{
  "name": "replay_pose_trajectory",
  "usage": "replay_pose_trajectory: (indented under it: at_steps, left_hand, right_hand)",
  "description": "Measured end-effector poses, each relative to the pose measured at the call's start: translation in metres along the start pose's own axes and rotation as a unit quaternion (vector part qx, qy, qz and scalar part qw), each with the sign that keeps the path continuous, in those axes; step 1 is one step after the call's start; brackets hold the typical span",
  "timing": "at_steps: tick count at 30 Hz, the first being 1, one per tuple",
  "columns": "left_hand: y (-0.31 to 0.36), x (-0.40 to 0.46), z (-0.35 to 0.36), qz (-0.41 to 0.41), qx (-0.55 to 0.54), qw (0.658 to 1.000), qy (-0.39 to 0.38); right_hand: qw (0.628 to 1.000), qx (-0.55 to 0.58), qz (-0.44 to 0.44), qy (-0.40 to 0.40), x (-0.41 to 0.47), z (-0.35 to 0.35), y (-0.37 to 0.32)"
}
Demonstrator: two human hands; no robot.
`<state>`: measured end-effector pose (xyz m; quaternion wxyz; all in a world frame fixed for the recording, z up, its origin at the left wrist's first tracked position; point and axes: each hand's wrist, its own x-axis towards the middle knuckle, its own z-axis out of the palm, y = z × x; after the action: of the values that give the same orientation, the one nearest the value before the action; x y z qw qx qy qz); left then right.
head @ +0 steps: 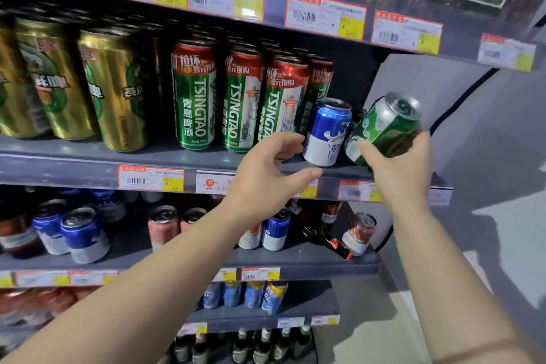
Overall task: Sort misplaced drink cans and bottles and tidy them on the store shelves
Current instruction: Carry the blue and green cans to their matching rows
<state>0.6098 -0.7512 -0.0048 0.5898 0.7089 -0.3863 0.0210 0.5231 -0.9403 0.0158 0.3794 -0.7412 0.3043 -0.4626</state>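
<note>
Right hand (401, 168) grips tilted green can (384, 130), fingers wrapped round lower body. Left hand (266, 177) loose, fingertips just beside upright blue-white can (328, 133), holding nothing.

Short green aluminium can (384, 130): tilted, held off the shelf's right end.
Short blue-and-white aluminium can (326, 133): upright, near the shelf's front edge.

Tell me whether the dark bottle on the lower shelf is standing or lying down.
Lying down. The dark bottle rests on its side on the shelf, beside upright cans.
</note>
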Motion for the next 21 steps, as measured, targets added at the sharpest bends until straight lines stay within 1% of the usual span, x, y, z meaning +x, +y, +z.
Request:
replay_pose_trajectory:
  at_steps: [1, 2, 4, 6, 7, 10, 12, 13, 14, 15, 17, 18, 19, 20, 21]
  left_hand:
    - [0.002, -0.003, -0.001, 0.002, -0.018, 1.000, -0.007]
    - [0.004, -0.006, -0.002, 0.001, -0.038, 0.999, -0.019]
    - [0.004, -0.011, -0.005, -0.014, -0.067, 0.996, -0.058]
    - [0.003, -0.015, -0.008, -0.031, -0.078, 0.992, -0.091]
    - [0.002, -0.017, -0.010, -0.041, -0.079, 0.992, -0.093]
    - [0.001, -0.028, -0.018, -0.072, -0.045, 0.995, -0.061]
    - [-0.005, -0.037, -0.026, -0.095, -0.028, 0.994, -0.045]
    - [-0.010, -0.042, -0.032, -0.111, -0.027, 0.993, -0.038]
    - [-0.014, -0.048, -0.037, -0.126, -0.027, 0.991, -0.030]
    - [-0.018, -0.054, -0.044, -0.142, -0.024, 0.989, -0.023]
    - [-0.027, -0.066, -0.059, -0.167, -0.008, 0.986, -0.013]
    - [-0.032, -0.073, -0.066, -0.179, -0.002, 0.984, -0.010]
    - [-0.036, -0.079, -0.073, -0.191, -0.002, 0.982, -0.005]
    - [-0.040, -0.085, -0.080, -0.202, 0.000, 0.979, 0.001]
    - [-0.044, -0.091, -0.086, -0.212, 0.004, 0.977, 0.007]
  right_hand:
    - [1.000, 0.003, -0.018, -0.016, -0.013, -0.005, -0.007]
    - [0.998, 0.005, -0.035, -0.049, -0.026, -0.008, -0.015]
    - [0.988, 0.004, -0.059, -0.143, -0.054, -0.009, -0.025]
    - [0.972, 0.022, -0.057, -0.228, -0.078, 0.000, -0.026]
    - [0.966, 0.034, -0.050, -0.252, -0.088, 0.007, -0.022]
    - [0.950, 0.047, -0.032, -0.308, -0.104, 0.022, -0.014]
    - [0.924, 0.048, -0.035, -0.378, -0.102, 0.023, -0.011]
    - [0.914, 0.057, -0.039, -0.400, -0.097, 0.022, -0.009]
    - [0.919, 0.069, -0.036, -0.388, -0.089, 0.021, -0.009]
    - [0.937, 0.088, -0.023, -0.337, -0.078, 0.021, -0.010]
    - [0.978, 0.101, 0.006, -0.182, -0.051, 0.025, -0.013]
    - [0.988, 0.088, 0.014, -0.123, -0.038, 0.027, -0.015]
    - [0.993, 0.066, 0.021, -0.093, -0.026, 0.032, -0.015]
    - [0.995, 0.042, 0.027, -0.091, -0.015, 0.038, -0.016]
    - [0.993, 0.024, 0.035, -0.106, -0.006, 0.045, -0.016]
